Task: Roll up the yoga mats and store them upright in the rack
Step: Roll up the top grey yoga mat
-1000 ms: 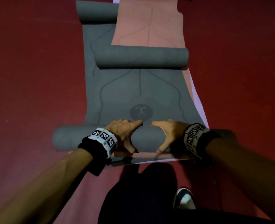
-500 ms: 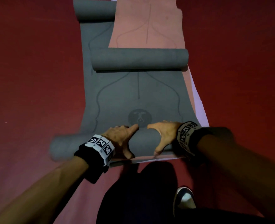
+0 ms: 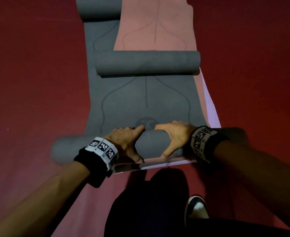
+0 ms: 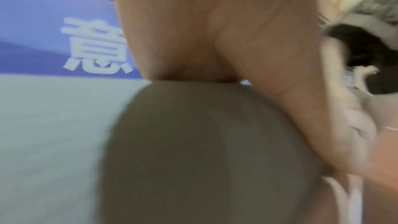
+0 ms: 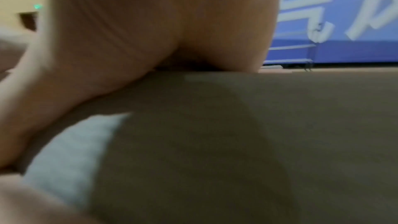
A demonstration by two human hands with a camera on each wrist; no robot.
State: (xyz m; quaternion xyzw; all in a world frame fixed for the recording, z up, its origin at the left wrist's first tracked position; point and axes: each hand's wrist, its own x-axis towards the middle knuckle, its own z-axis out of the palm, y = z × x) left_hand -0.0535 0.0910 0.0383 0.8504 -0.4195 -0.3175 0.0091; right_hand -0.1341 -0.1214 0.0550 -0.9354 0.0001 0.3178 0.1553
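A grey yoga mat (image 3: 146,100) lies flat on the floor, and its near end is wound into a thick roll (image 3: 151,144). My left hand (image 3: 125,139) and right hand (image 3: 173,134) sit side by side on the middle of that roll. Their fingers reach over its top to the far side and the thumbs hook down the near side. The roll's front edge touches the round logo (image 3: 146,121). The wrist views show each palm, left (image 4: 215,31) and right (image 5: 150,23), wrapped over the grey roll (image 4: 204,151) (image 5: 237,134).
The mat's far end forms a second grey roll (image 3: 147,63). Another grey roll (image 3: 98,7) lies at the top left beside a flat pink mat (image 3: 156,23). A lilac mat edge (image 3: 210,108) shows underneath. Red floor (image 3: 29,82) surrounds everything. My shoe (image 3: 196,209) is near.
Both hands have pushed the near roll away from me. It has grown thicker and now reaches the round logo.
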